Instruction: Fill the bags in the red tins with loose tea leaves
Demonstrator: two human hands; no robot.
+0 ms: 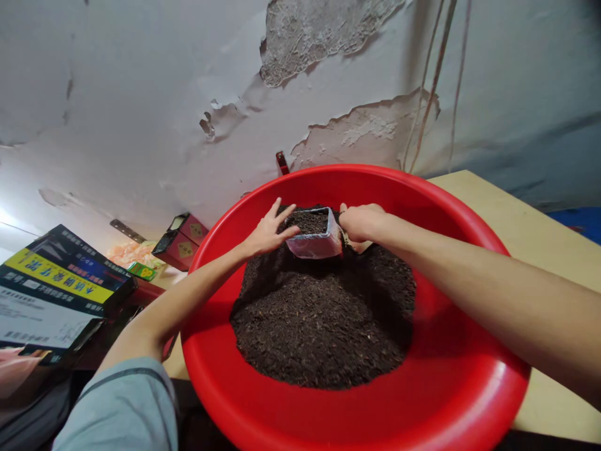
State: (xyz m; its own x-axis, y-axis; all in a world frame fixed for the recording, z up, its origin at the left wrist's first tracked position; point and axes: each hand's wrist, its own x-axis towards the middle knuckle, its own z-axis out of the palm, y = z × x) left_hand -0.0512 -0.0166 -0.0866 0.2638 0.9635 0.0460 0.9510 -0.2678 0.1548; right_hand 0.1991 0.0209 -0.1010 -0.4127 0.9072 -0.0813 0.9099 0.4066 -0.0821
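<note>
A big red basin (451, 388) holds a heap of dark loose tea leaves (323, 313). At the far side of the heap stands a small silvery pouch (315, 243), open at the top and full of the same leaves. My left hand (270, 232) rests against the pouch's left edge with its fingers spread, touching the leaves. My right hand (361, 222) is closed on the pouch's right edge and grips it.
The basin sits on a pale wooden table (530, 232) against a peeling white wall. To the left lie dark printed cartons (56, 275), a red box (185, 241), a small green packet (142, 270) and a pinkish bag.
</note>
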